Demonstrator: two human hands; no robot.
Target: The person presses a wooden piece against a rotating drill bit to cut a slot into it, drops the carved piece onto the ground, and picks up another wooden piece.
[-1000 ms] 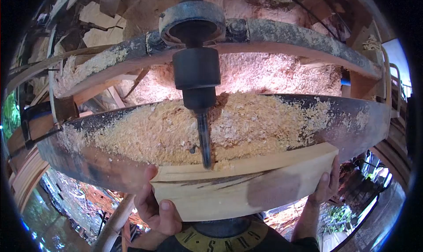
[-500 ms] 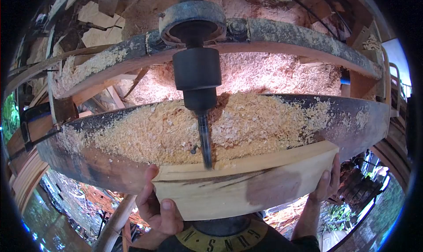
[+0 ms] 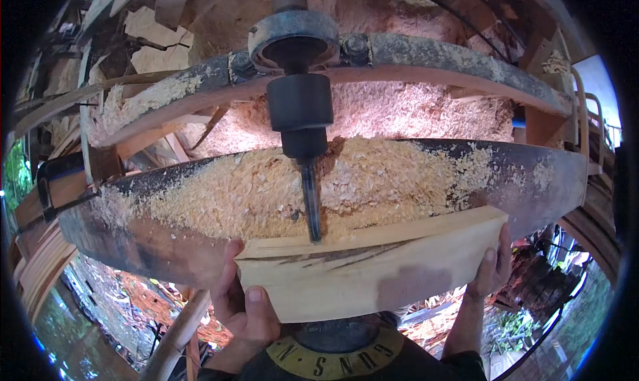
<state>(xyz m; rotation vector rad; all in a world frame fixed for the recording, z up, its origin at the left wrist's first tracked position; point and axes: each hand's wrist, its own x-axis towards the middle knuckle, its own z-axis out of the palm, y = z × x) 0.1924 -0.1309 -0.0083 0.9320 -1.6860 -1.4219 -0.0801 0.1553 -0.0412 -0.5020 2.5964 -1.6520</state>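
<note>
Head view: at the left, the bare end of a dusty bench (image 3: 143, 248) is seen. Next, one end of a pale wooden block (image 3: 359, 268) is gripped by the left hand (image 3: 243, 304), its thumb pressed to the near face and its fingers curled around the end. The block is held at the bench's near edge, its dark streaks turned toward the wearer. Near the middle, wood shavings (image 3: 246, 188) are heaped behind it, and a drill bit (image 3: 311, 198) is pointed down at its upper edge; whether they are touching cannot be told. The block's right end is clasped by the right hand (image 3: 491, 271), thumb in front.
</note>
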